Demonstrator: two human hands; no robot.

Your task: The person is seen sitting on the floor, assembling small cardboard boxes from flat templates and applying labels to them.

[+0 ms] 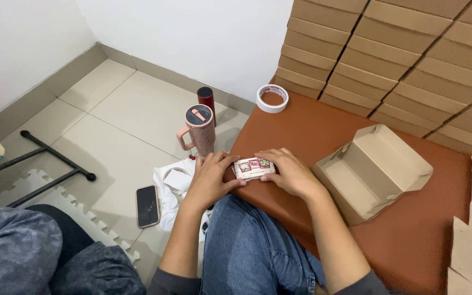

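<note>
A small printed box point(253, 168) lies between the left hand point(210, 177) and the right hand point(288, 173), both curled closed on its ends, its long axis running hand to hand. It rests on a brown padded surface point(323, 131); an open cardboard carton point(371, 170) sits just right of the right hand, stacked cartons point(389, 54) beyond, tiled floor point(121, 120) to the left.

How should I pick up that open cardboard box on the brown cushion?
Take the open cardboard box by its long front wall, probably from above: fingers inside, thumb outside. It lies mouth up and looks empty, with its lid folded back on the far side, so the top is free. The left hand and right hand are both on the small picture packet.
</note>
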